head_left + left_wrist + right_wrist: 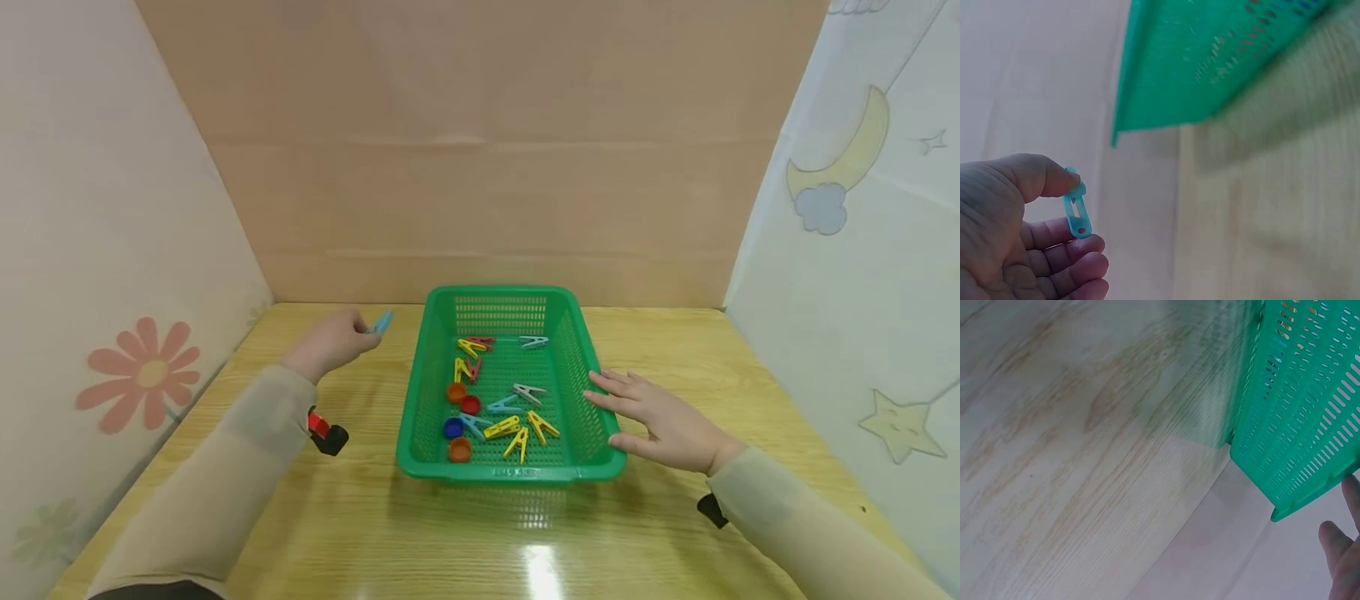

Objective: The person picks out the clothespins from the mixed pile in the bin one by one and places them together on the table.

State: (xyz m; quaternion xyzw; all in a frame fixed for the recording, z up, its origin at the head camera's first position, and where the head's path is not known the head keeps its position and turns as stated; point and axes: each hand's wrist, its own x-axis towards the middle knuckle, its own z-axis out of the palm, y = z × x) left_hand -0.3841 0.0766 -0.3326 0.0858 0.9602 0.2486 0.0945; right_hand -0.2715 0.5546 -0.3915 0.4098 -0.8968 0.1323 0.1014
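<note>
To the left of the green basket, my left hand (333, 342) holds a light blue clothespin (383, 322) above the table. The left wrist view shows that clothespin (1076, 219) pinched between thumb and index finger, with the other fingers below it. My right hand (671, 423) has its fingers extended, with fingertips at the right rim of the basket (414, 392). Inside lie several clothespins: yellow ones (540, 427), light blue ones (504, 405), grey ones (529, 392) and red ones (474, 369). Small round caps sit along the left side, including a blue cap (453, 427) and a red cap (470, 405).
The basket stands on a wood-grain table (337, 517). A brown papered wall (480, 183) rises behind it. Pale walls with printed flowers (153, 372) and a moon (855, 150) flank the table on the left and right.
</note>
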